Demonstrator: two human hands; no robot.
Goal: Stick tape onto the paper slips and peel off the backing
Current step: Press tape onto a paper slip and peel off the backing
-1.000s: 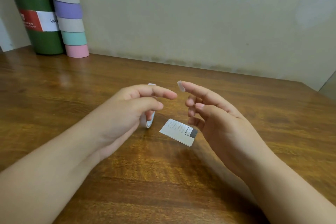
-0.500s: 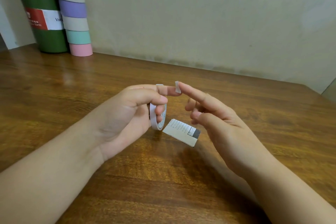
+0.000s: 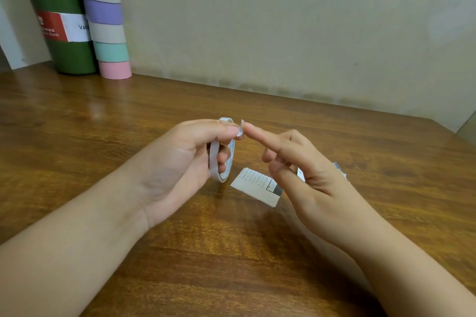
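Observation:
My left hand (image 3: 180,162) holds a thin white tape roll (image 3: 215,159) upright, its lower fingers hooked through the ring. Its thumb and forefinger pinch a small white tape piece (image 3: 240,130) at the tip of my right hand's (image 3: 304,170) outstretched forefinger. The other right fingers are loosely curled and hold nothing. A printed paper slip (image 3: 256,186) with a dark corner lies flat on the wooden table (image 3: 231,252) just below and between the hands. A second paper slip (image 3: 340,170) shows partly behind my right hand.
At the back left stand a green bottle (image 3: 61,31) with a red and white label and a stack of pastel tape rolls (image 3: 105,18), close to the wall (image 3: 283,20). The table's right edge runs near the far right.
My left hand moved right to meet my right forefinger and pinched the tape piece stuck on its tip. The roll turned more into view. The second slip now shows behind my right hand.

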